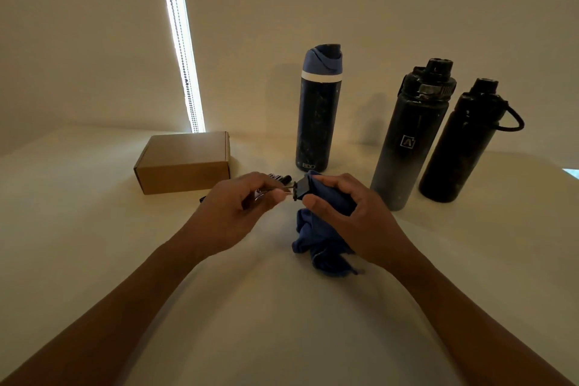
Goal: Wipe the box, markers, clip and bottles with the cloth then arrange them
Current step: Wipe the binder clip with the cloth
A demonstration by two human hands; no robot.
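Observation:
My left hand point(238, 204) pinches the metal handles of a black binder clip point(301, 189), held above the table. My right hand point(347, 213) grips a blue cloth point(319, 241) and presses a fold of it against the clip's black body; the rest of the cloth hangs down to the table. Black markers point(282, 178) lie behind my left hand, mostly hidden by it. A brown cardboard box point(185, 161) sits closed at the back left. Three bottles stand upright behind: a dark one with a blue lid point(318, 113), a black-to-grey one point(410, 141), and a black one with a loop handle point(460, 147).
The white table point(266, 307) runs to a wall at the back. A bright strip of window light with a bead chain point(180, 41) stands behind the box.

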